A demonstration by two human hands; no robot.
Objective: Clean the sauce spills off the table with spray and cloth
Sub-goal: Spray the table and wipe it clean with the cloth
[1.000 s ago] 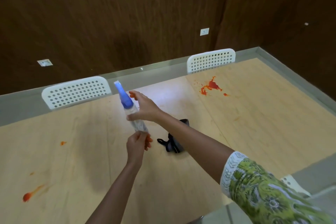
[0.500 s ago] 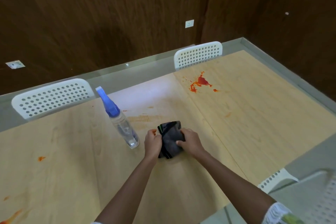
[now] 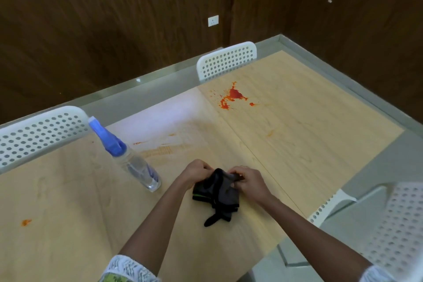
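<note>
Both hands, left hand (image 3: 196, 173) and right hand (image 3: 250, 182), grip a dark cloth (image 3: 216, 194) over the table (image 3: 309, 144). A spray bottle (image 3: 128, 158) stands just left; a red sauce spill (image 3: 232, 96) lies beyond.

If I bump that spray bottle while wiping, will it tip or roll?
The spray bottle looks tall and narrow with a small base, so it probably tips easily. Its clear round body would likely roll once down. It seems mostly empty, so probably light.
</note>
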